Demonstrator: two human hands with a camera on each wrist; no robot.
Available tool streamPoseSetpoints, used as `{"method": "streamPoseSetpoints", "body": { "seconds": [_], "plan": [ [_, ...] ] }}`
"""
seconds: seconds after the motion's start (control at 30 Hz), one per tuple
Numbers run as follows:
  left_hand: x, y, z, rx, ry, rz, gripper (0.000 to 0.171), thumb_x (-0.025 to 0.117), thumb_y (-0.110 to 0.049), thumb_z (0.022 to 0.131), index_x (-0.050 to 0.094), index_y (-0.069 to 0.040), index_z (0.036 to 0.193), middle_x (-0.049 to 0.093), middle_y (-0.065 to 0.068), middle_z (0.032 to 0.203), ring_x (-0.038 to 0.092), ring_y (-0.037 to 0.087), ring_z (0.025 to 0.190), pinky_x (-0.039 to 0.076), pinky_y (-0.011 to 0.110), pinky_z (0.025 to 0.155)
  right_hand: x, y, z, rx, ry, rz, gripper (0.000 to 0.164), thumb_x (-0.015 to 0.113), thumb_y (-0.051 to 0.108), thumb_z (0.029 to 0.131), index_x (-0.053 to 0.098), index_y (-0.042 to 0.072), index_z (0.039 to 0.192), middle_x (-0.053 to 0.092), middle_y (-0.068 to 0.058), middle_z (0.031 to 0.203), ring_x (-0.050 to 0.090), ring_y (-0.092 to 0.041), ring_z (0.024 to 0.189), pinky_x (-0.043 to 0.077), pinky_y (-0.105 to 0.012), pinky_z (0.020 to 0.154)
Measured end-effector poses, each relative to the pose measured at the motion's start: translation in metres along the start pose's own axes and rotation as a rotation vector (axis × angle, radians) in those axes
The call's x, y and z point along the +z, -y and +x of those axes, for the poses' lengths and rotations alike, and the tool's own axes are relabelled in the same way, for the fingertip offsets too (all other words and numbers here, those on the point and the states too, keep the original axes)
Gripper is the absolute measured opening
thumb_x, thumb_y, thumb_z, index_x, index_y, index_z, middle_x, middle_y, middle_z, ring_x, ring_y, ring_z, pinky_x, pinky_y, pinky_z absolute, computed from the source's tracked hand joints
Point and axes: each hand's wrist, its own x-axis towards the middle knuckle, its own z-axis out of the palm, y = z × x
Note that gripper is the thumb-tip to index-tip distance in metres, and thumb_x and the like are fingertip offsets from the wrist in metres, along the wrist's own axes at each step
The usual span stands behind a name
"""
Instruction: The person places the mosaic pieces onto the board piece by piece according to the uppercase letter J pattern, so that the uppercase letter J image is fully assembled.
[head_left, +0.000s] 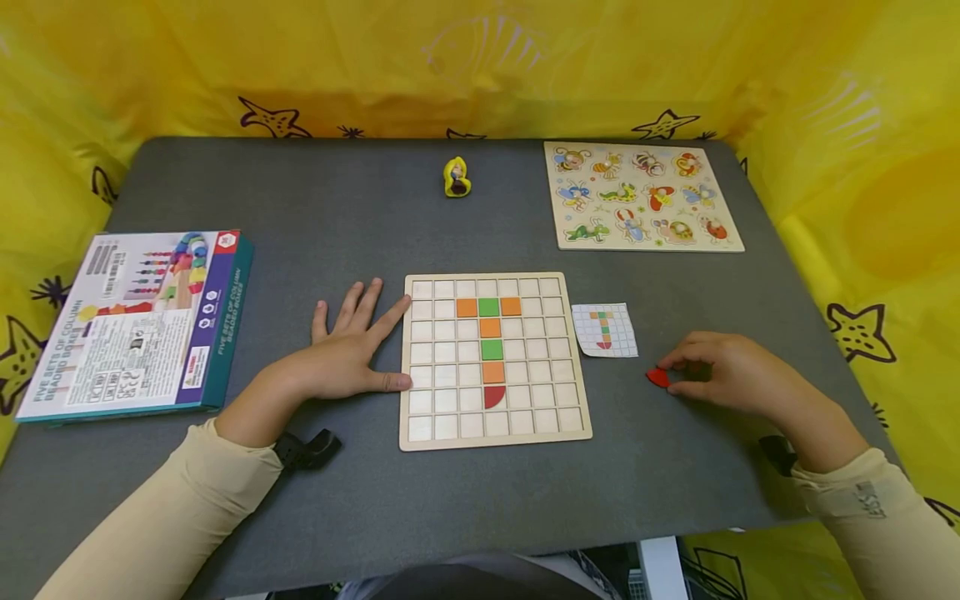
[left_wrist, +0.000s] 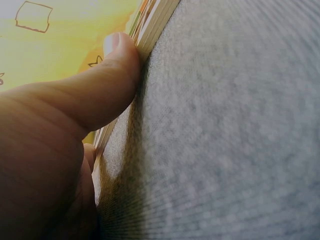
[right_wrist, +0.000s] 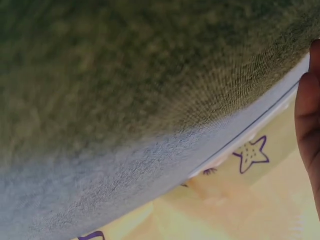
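In the head view, a wooden grid board [head_left: 420, 429] lies flat at the middle of the table. Orange and green square tiles form a T on it, and a red quarter-round tile [head_left: 494, 397] sits below the lowest orange one. My left hand [head_left: 341, 354] is spread, with index fingertip and thumb against the board's left edge; the left wrist view shows the thumb at that wooden edge. Right of the board, my right hand [head_left: 731, 375] pinches a red rounded piece [head_left: 657, 377] between thumb and fingers, low over the table. The right wrist view shows only some fingers, not the piece.
A small pattern card [head_left: 626, 337] lies just right of the board. An insect puzzle board [head_left: 648, 245] is at the back right, and a small yellow figure [head_left: 457, 177] at the back middle. A bead-set box [head_left: 135, 333] lies at the left. Yellow fabric [head_left: 480, 67] surrounds the table.
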Motion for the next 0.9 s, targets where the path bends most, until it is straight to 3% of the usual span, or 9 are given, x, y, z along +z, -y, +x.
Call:
{"method": "streamPoseSetpoints", "body": {
  "seconds": [0.17,0.37,0.63,0.9],
  "plan": [
    [-0.001,0.0,0.0,0.005,0.0,-0.007,0.112,0.06,-0.075,0.079,-0.007,-0.031,0.158,-0.027,0.01,0.158,-0.03,0.03,0.141,-0.02,0.067,0.1,-0.005,0.015,0.011,-0.041,-0.035,-0.037,0.034,0.092,0.015,0.063,0.075,0.018,0.093,0.064,0.011,0.09,0.055,-0.006,0.075,0.047,-0.026,0.064],
    [0.0,0.001,-0.001,0.003,0.0,-0.007,0.112,0.059,-0.075,0.079,-0.008,-0.032,0.157,-0.029,0.009,0.158,-0.031,0.029,0.141,-0.02,0.067,0.1,0.0,0.061,0.059,-0.169,-0.076,-0.071,0.027,0.089,0.024,0.067,0.077,0.016,0.091,0.063,0.011,0.08,0.053,-0.008,0.072,0.044,-0.034,0.064],
    [0.002,0.001,-0.001,0.0,-0.003,-0.017,0.113,0.059,-0.076,0.078,-0.008,-0.032,0.157,-0.028,0.009,0.158,-0.031,0.028,0.141,-0.02,0.067,0.1,0.026,0.125,0.124,-0.268,0.016,-0.107,0.015,0.078,0.033,0.081,0.078,0.02,0.09,0.067,0.011,0.079,0.054,-0.01,0.071,0.041,-0.032,0.063],
    [0.002,0.003,0.0,0.006,-0.006,-0.007,0.111,0.057,-0.077,0.078,-0.007,-0.033,0.157,-0.028,0.009,0.158,-0.03,0.029,0.141,-0.02,0.067,0.1,0.049,0.154,0.152,-0.275,0.075,-0.147,0.016,0.071,0.039,0.087,0.076,0.024,0.082,0.056,0.014,0.067,0.046,-0.008,0.062,0.034,-0.032,0.058]
  ]
}}
